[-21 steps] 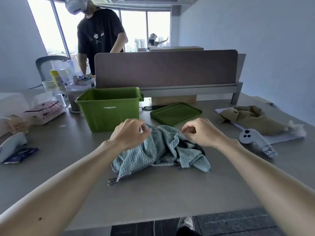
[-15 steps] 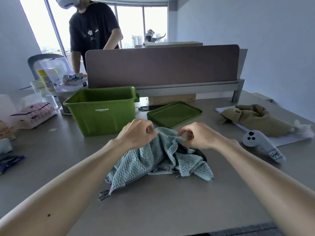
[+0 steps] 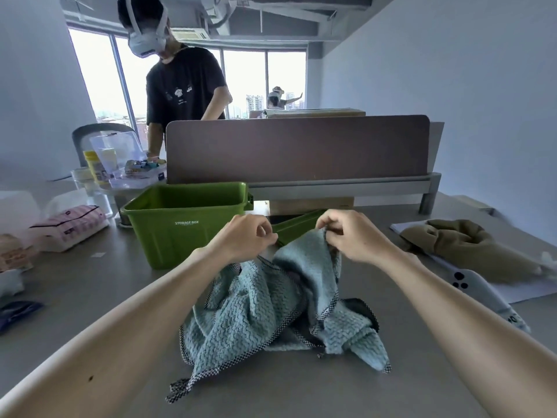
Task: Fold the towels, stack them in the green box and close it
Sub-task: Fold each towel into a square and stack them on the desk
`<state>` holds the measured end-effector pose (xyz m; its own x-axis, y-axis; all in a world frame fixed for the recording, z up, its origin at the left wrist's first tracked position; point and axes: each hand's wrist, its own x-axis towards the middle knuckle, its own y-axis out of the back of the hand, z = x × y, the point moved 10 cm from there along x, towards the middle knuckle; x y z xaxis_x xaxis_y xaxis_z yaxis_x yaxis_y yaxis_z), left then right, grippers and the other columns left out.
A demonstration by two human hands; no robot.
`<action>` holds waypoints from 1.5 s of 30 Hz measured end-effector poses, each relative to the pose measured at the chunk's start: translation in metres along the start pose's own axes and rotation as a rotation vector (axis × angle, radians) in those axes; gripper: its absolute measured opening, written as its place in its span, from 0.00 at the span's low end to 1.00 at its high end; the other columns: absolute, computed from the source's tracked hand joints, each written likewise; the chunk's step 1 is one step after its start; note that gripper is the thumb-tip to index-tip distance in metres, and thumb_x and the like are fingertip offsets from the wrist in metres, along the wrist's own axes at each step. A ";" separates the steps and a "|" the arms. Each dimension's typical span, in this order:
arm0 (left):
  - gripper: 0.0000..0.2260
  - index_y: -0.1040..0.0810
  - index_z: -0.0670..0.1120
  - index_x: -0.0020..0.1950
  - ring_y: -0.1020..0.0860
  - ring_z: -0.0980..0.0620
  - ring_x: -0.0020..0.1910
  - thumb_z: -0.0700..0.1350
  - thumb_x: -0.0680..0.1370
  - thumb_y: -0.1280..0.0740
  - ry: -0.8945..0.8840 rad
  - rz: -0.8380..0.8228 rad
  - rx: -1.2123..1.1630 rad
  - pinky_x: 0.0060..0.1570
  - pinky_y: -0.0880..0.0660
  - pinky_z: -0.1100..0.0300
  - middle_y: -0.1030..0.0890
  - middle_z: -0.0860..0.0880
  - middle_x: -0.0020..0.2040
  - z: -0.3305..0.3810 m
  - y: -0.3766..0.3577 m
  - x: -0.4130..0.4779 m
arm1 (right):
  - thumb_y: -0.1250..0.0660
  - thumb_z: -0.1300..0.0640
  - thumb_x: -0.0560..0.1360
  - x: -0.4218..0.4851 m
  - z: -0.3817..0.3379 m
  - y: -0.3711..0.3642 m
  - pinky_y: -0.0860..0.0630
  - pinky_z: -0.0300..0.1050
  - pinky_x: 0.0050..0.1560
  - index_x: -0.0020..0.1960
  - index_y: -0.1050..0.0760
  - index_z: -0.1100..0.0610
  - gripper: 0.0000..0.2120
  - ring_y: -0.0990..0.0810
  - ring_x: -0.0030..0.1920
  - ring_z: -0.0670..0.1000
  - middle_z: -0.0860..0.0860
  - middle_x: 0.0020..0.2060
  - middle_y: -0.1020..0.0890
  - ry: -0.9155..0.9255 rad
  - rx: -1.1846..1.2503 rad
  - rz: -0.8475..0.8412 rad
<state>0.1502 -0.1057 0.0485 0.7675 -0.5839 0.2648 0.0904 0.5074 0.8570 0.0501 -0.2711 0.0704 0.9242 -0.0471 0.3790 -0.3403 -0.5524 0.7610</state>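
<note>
The grey table (image 3: 90, 297) held a green box (image 3: 180, 233). A blue towel (image 3: 265, 312) lay in front of the box, a green lid (image 3: 298, 227) to its right, a pink pack (image 3: 69, 226) to its left.

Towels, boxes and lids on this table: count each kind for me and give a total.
Towels: 2, a blue towel and a brown towel
Boxes: 1, the green box
Lids: 1, the green lid
Total: 4

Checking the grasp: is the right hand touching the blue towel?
Touching. The head view shows the right hand pinching the blue towel by its upper edge.
</note>
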 end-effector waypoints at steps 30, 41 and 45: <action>0.11 0.16 0.48 0.43 0.15 0.47 0.44 0.32 0.70 0.30 0.093 0.063 -1.342 0.42 0.19 0.54 0.14 0.46 0.44 -0.027 -0.019 0.021 | 0.37 0.57 0.74 0.067 0.066 -0.044 0.25 0.45 0.37 0.53 0.21 0.55 0.10 0.19 0.35 0.48 0.49 0.37 0.19 -0.202 1.007 -0.009; 0.11 0.24 0.38 0.56 0.18 0.43 0.52 0.34 0.74 0.30 -0.044 -0.186 -1.173 0.50 0.21 0.52 0.18 0.40 0.52 0.006 -0.027 0.020 | 0.32 0.52 0.75 0.057 0.020 -0.062 0.25 0.56 0.63 0.67 0.24 0.53 0.20 0.19 0.60 0.57 0.59 0.62 0.19 -0.114 0.985 -0.343; 0.06 0.19 0.43 0.50 0.18 0.46 0.49 0.36 0.75 0.29 -0.017 -0.088 -1.007 0.50 0.21 0.52 0.16 0.43 0.49 -0.002 -0.020 0.025 | 0.25 0.58 0.70 0.059 0.026 -0.048 0.23 0.55 0.57 0.52 0.17 0.62 0.12 0.17 0.48 0.56 0.59 0.47 0.15 -0.108 0.858 -0.227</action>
<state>0.1690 -0.1289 0.0368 0.7238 -0.6501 0.2312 0.6461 0.7562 0.1039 0.1252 -0.2688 0.0429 0.9795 0.0852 0.1826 0.0600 -0.9884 0.1393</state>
